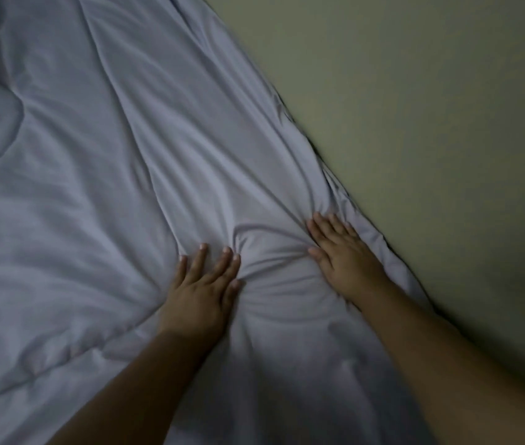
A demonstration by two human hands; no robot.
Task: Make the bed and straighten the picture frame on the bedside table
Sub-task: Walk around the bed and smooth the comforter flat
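**Dim, soft and slightly smeared**

The scene is dim, with a cool bluish cast on the duvet [100,175] and a dull green tone on the wall [431,130]. The light is soft and even, with no glare. Shallow shadows lie in the folds, darkest in the puckers between the hands. Both forearms turn near-black toward the bottom edge, and the top left corner sinks into shadow. Detail is soft overall; the right hand [341,255] is slightly motion-blurred, and the duvet's edge along the wall smears.
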